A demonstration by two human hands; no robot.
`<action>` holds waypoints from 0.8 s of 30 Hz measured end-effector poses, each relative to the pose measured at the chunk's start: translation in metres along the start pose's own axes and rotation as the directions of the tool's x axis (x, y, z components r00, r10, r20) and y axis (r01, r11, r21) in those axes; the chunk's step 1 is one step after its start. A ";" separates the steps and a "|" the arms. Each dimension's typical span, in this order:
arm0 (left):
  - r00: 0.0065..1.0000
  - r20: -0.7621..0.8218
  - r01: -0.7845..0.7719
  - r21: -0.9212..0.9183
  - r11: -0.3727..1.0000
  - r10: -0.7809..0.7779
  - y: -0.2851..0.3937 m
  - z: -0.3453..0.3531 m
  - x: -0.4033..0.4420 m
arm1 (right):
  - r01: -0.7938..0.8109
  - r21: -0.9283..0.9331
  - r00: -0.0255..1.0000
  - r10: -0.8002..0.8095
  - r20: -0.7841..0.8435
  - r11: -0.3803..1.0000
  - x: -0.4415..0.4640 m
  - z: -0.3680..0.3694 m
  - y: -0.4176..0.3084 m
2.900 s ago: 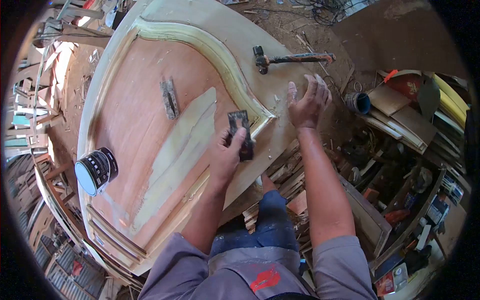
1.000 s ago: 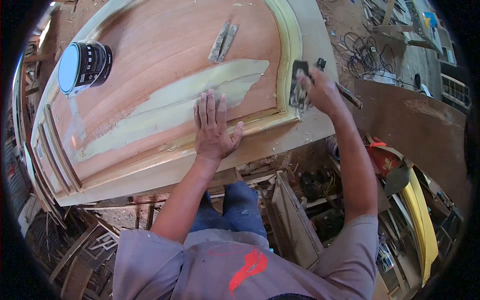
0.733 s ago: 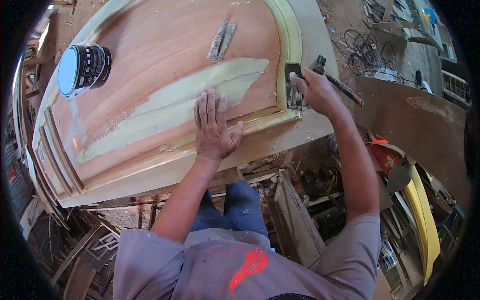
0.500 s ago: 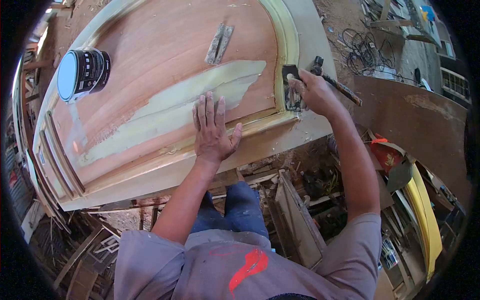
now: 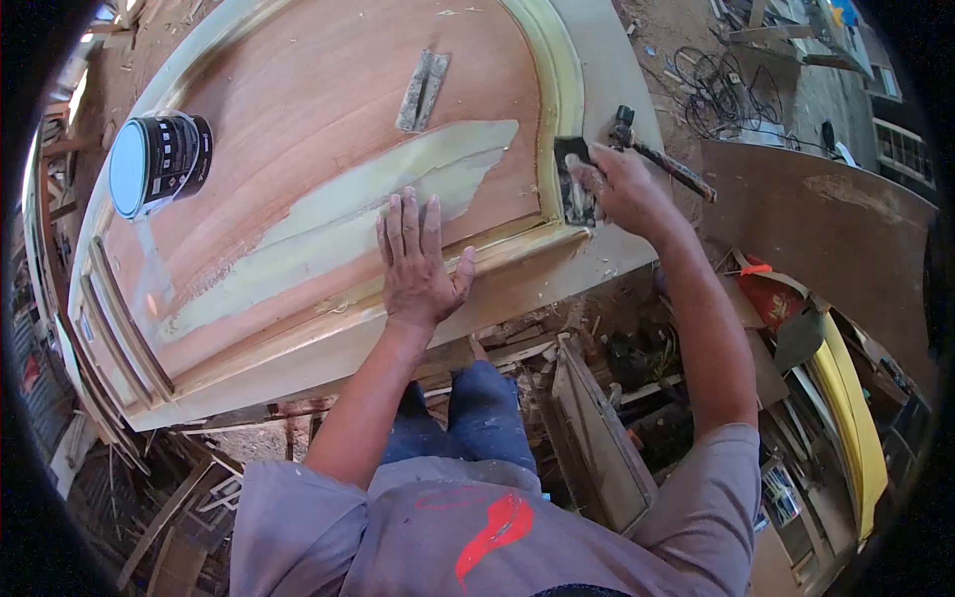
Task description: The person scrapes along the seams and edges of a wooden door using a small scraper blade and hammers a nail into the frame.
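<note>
My left hand (image 5: pixel 420 274) lies flat with fingers spread on a large curved-edged wooden panel (image 5: pixel 308 90), over a smoothed patch of pale yellow-green filler (image 5: pixel 328 214). My right hand (image 5: pixel 629 194) grips what looks like a small hand plane (image 5: pixel 574 174), dark and worn, at the panel's right corner. It rests against the yellowish moulded border (image 5: pixel 555 90); the fingers partly cover it. Just beyond the right hand, a hammer (image 5: pixel 676 171) lies on the pale outer margin. A flat metal scraper-like piece (image 5: pixel 424 92) rests higher on the panel.
A dark can with a light blue lid (image 5: pixel 164 164) lies at the panel's left. Thin wooden strips (image 5: pixel 124 313) sit near the lower left edge. Tangled black cable (image 5: pixel 726 95) is on the ground at right, near a brown board (image 5: pixel 826 229). Scrap wood clutters the floor below.
The right hand and its tool have shifted slightly along the border, and the tool is turned a little. The left hand stays flat. The whole view has shifted slightly.
</note>
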State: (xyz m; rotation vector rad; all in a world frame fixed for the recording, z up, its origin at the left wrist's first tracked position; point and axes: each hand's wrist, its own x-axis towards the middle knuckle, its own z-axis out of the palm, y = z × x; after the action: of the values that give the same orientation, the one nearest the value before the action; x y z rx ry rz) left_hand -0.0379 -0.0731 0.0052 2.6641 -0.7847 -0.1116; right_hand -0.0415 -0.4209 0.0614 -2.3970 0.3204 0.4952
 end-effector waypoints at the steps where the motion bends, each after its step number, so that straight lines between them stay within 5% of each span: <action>1: 1.000 0.006 0.002 0.002 1.000 -0.002 0.000 0.000 -0.001 | -0.062 0.124 0.996 0.069 -0.054 0.990 -0.001 -0.002 -0.006; 4: 1.000 0.006 0.003 0.014 1.000 -0.003 -0.001 0.002 0.002 | -0.036 0.234 0.989 0.067 -0.129 0.972 -0.004 -0.004 0.002; 5: 1.000 0.011 0.001 0.021 1.000 -0.001 0.000 0.001 0.001 | 0.124 0.130 0.984 -0.105 -0.142 0.984 -0.002 0.005 0.016; 14: 1.000 0.011 -0.016 0.030 0.999 0.016 0.000 0.001 0.001 | -0.038 0.333 0.998 0.055 -0.041 0.942 -0.009 -0.002 0.020; 16: 1.000 0.016 -0.017 0.025 1.000 0.017 0.000 0.001 -0.001 | -0.067 0.532 0.992 0.116 -0.059 0.844 -0.008 -0.005 0.028; 24: 1.000 0.009 -0.026 0.026 0.999 0.026 0.001 0.001 0.001 | -0.077 0.649 0.997 0.077 0.029 0.757 -0.006 -0.003 0.052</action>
State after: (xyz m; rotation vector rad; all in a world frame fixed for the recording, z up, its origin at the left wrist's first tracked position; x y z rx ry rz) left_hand -0.0376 -0.0745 0.0042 2.6788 -0.8290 -0.1064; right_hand -0.0648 -0.4612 0.0371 -1.7011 0.5013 0.3424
